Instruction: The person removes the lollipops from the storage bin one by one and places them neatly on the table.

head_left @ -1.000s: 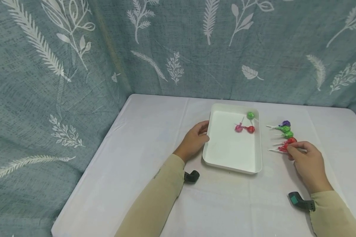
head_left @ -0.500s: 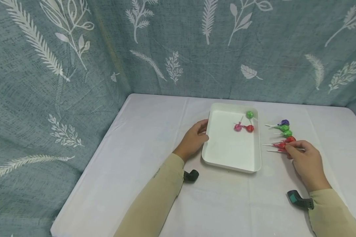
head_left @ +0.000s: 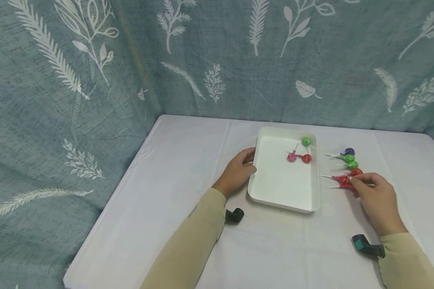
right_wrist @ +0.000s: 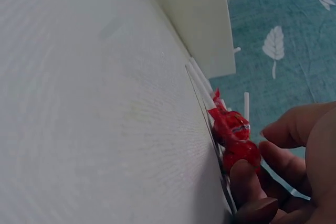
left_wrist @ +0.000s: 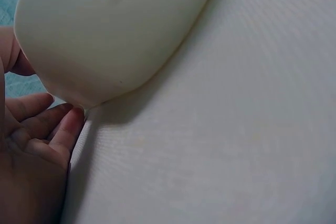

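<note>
My left hand [head_left: 236, 171] grips the left rim of a shallow white tray [head_left: 252, 192]; in the left wrist view my thumb and fingers hold the tray's rounded corner [left_wrist: 79, 85]. Inside the tray lie a green lollipop [head_left: 306, 141], a pink one [head_left: 292, 157] and a red one [head_left: 306, 158]. On the right, my right hand [head_left: 379, 198] has its fingertips around a red lollipop [right_wrist: 242, 153] on the cloth. Its head is partly hidden by the fingers. Another red lollipop [head_left: 344, 180] lies against it, just beyond my thumb.
Behind my right hand, a third red lollipop [head_left: 356, 172], two green ones [head_left: 352, 165] and a purple one [head_left: 349, 151] form a column with sticks toward the tray. White cloth covers the table [head_left: 188, 160]. A leaf-patterned teal curtain [head_left: 231, 60] hangs behind and at the left.
Near my right thumb the red lollipops have shifted apart; the nearest slid slightly toward me, and one head now shows uncovered. My left hand and the tray stay in place.
</note>
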{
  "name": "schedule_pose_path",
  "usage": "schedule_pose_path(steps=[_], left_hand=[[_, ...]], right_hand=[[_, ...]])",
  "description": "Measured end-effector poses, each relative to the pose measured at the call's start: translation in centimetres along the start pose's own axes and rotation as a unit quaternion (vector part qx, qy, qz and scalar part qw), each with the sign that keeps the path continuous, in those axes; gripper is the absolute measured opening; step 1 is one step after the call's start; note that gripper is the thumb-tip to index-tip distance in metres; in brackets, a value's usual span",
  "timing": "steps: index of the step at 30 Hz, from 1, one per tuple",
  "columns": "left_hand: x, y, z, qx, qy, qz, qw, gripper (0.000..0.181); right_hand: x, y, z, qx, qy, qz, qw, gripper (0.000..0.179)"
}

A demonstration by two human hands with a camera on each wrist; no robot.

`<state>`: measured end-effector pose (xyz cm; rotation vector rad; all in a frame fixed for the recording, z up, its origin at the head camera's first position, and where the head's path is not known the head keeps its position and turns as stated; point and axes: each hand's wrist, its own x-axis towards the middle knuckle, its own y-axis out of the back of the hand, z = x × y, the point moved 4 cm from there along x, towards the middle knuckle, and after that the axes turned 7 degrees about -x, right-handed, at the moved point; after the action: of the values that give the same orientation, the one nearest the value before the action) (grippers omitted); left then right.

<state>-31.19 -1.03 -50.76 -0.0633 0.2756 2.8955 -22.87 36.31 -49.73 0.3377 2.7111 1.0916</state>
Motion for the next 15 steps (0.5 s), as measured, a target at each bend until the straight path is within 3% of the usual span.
schedule_pose_path(steps=[8, 15], left_hand=[[0.0, -0.2, -0.1, 0.0, 0.007, -0.01, 0.9999, 0.068], [-0.1, 0.1, 0.0, 0.0, 0.005, -0.003, 1.0, 0.068]], right_hand=[[-0.5, 1.1, -0.9, -0.001, -0.017, 0.013, 0.9998, 0.052], [-0.5, 1.5, -3.8, 0.022, 0.037, 0.048, 0.9979, 0.038]])
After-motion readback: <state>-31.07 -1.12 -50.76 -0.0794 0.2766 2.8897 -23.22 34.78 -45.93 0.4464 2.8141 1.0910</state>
